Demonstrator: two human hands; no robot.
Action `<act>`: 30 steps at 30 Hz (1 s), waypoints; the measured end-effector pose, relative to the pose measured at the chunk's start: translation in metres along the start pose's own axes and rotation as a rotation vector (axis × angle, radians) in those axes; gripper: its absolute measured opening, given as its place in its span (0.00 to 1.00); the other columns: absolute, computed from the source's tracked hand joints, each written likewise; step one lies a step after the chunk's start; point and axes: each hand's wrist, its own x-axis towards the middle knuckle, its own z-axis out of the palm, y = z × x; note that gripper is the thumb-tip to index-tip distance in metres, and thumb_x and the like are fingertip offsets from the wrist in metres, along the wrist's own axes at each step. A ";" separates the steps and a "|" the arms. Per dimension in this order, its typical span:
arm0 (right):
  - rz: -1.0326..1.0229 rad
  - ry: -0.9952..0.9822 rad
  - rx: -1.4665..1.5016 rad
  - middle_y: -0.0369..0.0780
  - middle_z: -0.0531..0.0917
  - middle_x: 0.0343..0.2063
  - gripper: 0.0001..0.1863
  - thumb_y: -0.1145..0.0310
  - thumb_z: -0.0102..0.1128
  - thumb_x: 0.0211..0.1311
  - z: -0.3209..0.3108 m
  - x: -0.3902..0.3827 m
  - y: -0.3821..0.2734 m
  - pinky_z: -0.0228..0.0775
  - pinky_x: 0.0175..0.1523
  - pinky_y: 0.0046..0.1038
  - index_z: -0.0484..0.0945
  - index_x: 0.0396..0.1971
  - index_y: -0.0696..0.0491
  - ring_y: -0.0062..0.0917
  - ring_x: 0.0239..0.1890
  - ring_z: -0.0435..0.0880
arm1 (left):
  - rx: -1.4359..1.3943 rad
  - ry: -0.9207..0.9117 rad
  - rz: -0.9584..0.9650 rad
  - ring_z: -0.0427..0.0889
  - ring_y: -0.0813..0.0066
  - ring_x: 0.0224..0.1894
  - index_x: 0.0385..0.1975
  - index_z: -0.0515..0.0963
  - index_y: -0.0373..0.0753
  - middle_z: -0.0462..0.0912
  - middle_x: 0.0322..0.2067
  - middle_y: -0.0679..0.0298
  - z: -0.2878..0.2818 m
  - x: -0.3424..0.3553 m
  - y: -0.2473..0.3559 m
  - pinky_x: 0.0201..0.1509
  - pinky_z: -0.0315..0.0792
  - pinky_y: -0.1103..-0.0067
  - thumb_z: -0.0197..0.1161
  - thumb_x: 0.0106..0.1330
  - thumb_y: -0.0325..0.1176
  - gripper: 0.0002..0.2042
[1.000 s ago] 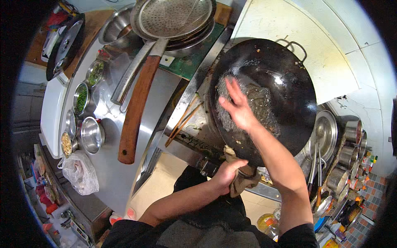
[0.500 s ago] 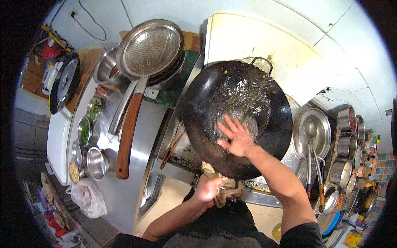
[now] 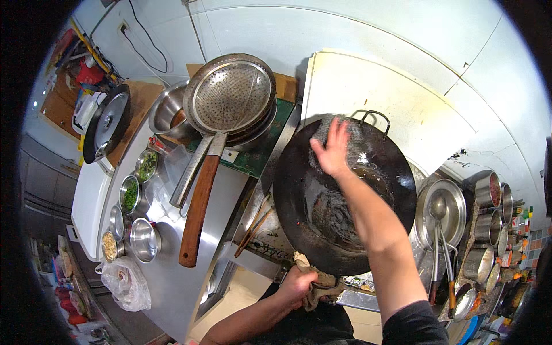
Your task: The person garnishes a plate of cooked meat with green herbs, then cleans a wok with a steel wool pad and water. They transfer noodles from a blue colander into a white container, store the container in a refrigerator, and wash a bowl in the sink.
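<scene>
A large black wok (image 3: 293, 201) sits on the stove with a pool of water in its bowl. At its far wall my right hand (image 3: 332, 149) lies flat with fingers spread, pressing a grey mesh scouring pad (image 3: 359, 144) that shows around the fingers. My left hand (image 3: 298, 286) is closed on a folded beige cloth (image 3: 326, 280) at the near rim. Whatever part of the wok lies under the cloth is hidden. A metal loop handle (image 3: 376, 114) rises from the far rim.
Left of the wok, a perforated strainer (image 3: 230, 95) with a wooden handle rests on stacked pans. Small metal bowls (image 3: 145, 240) stand on the steel counter (image 3: 172, 287). Chopsticks (image 3: 253, 233) lie beside the wok. To the right are a ladle (image 3: 438, 210) in a metal basin and several metal containers (image 3: 487, 227).
My right hand and the scouring pad have moved from the wok's middle up its far wall. The left hand keeps hold of the cloth. The whole view has shifted somewhat.
</scene>
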 end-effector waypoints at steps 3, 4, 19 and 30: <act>-0.301 -0.208 0.264 0.49 0.31 0.75 0.52 0.44 0.59 0.64 0.017 -0.051 -0.024 0.36 0.77 0.43 0.36 0.75 0.45 0.46 0.77 0.34 | 0.023 -0.037 0.109 0.84 0.65 0.35 0.42 0.76 0.30 0.82 0.35 0.56 -0.003 0.007 -0.006 0.31 0.79 0.70 0.51 0.61 0.22 0.11; -0.324 -0.405 0.332 0.49 0.31 0.75 0.50 0.44 0.57 0.65 0.009 -0.078 -0.024 0.35 0.77 0.43 0.37 0.75 0.45 0.44 0.77 0.34 | 0.011 -0.119 0.124 0.84 0.65 0.35 0.42 0.76 0.30 0.83 0.35 0.55 -0.005 0.010 -0.008 0.31 0.79 0.71 0.51 0.61 0.22 0.11; -0.024 -0.690 -0.499 0.34 0.34 0.77 0.41 0.35 0.44 0.67 -0.045 -0.132 0.013 0.31 0.77 0.51 0.41 0.75 0.28 0.40 0.77 0.35 | 0.159 -0.040 0.092 0.83 0.67 0.31 0.33 0.76 0.28 0.82 0.29 0.57 -0.006 0.012 -0.006 0.32 0.78 0.70 0.52 0.61 0.26 0.08; 0.088 -0.028 -0.356 0.43 0.32 0.76 0.48 0.31 0.47 0.62 0.011 -0.023 0.027 0.36 0.71 0.66 0.38 0.75 0.33 0.51 0.76 0.36 | 0.011 -0.111 0.005 0.81 0.66 0.24 0.27 0.76 0.29 0.81 0.25 0.58 0.001 0.011 0.003 0.27 0.75 0.71 0.54 0.58 0.23 0.05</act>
